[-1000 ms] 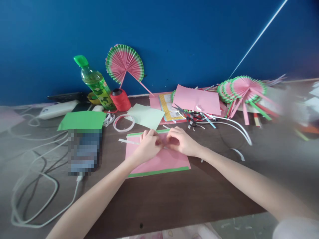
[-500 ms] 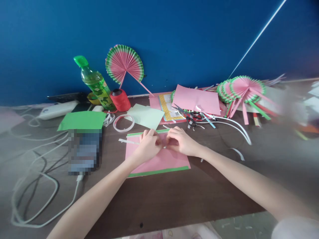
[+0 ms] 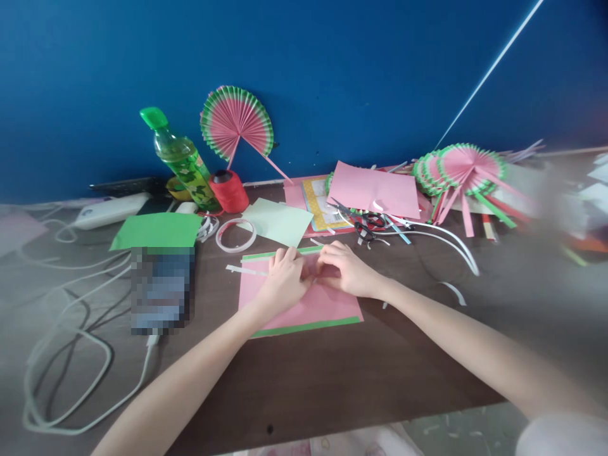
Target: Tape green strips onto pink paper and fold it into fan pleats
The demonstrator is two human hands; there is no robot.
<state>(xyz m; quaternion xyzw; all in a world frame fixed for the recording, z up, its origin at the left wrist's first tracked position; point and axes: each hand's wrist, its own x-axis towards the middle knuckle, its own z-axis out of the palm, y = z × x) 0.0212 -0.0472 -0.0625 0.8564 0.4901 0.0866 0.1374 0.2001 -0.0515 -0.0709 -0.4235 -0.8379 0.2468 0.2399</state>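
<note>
At brown table (image 3: 304,373), over pink sheet (image 3: 327,308) at six o'clock in view, with left hand (image 3: 286,278) and right hand (image 3: 350,271) curled inward, seemingly peeling or placing pale strip (image 3: 244,270); cannot tell if gripping it. Probably calls next for steady pinching; at ten o'clock from sheet, tape roll (image 3: 253,236)

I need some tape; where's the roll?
The tape roll lies left of centre in the head view, beyond the left hand, beside the pale green sheet.

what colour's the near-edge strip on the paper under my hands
The strip is green, clearest in the head view.
</note>
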